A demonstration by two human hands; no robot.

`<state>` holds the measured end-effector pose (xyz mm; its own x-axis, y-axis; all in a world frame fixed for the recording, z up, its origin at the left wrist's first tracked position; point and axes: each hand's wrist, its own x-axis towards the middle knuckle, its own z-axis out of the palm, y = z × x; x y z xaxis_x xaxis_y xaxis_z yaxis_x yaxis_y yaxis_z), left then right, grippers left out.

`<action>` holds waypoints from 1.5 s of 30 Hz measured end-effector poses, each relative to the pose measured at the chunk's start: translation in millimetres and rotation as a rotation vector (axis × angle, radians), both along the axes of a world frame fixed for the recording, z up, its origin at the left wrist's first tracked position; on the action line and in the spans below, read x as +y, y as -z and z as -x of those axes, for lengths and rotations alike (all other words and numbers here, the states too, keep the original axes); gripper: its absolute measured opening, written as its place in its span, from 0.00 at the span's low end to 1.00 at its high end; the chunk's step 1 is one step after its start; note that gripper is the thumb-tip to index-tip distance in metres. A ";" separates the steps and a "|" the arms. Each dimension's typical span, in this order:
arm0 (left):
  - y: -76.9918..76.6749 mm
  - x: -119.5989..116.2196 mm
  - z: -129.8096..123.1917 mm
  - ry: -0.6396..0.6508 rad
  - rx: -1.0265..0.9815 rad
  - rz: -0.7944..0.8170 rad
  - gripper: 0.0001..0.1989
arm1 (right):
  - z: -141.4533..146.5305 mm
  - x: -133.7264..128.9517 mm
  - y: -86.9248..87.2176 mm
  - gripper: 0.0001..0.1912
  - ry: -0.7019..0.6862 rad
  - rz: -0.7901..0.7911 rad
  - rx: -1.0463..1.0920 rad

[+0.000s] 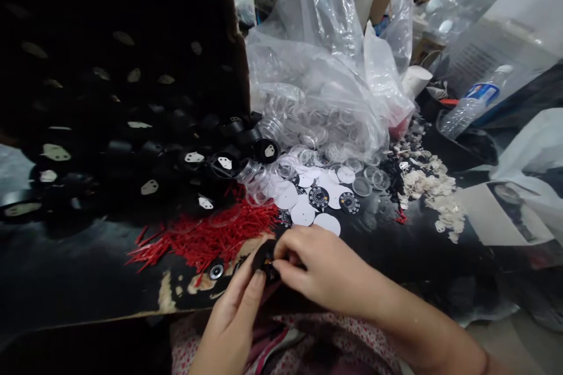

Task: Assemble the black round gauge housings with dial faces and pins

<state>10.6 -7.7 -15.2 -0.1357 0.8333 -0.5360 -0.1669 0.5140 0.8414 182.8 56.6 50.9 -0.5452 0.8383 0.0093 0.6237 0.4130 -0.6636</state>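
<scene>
My left hand (232,315) and my right hand (317,266) meet at the near edge of the dark worktable (88,281), both pinching a small round black part (264,259). Just beyond my fingers lies a heap of thin red pointer needles (206,237). A scatter of round white and black dial discs (314,199) lies past my right hand. A small black disc with a silver centre (216,271) rests on the table close to my left fingers.
A big pile of black round housings (132,146) fills the left. A clear plastic bag of transparent rings (316,99) stands at the back centre. Small pale metal pieces (433,187) lie to the right, with a plastic bottle (472,102) and cardboard boxes behind.
</scene>
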 end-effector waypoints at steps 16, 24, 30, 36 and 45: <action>-0.8 -1.2 -20.5 -0.114 -0.449 0.031 0.23 | -79.0 80.3 42.6 0.16 0.633 -0.259 -0.348; -13.0 8.3 -16.9 -0.147 -0.650 0.000 0.16 | -49.7 42.1 16.4 0.10 0.444 -0.064 0.167; -19.1 13.1 -14.6 -0.077 -0.522 -0.084 0.17 | 6.6 -7.7 5.5 0.17 0.027 0.006 0.351; -15.8 4.8 -11.9 0.085 -0.110 -0.238 0.18 | 19.9 -4.4 9.8 0.13 0.114 -0.054 0.236; -24.4 3.6 -12.4 0.104 -0.024 -0.259 0.16 | 47.2 -3.3 23.7 0.19 0.171 -0.209 0.263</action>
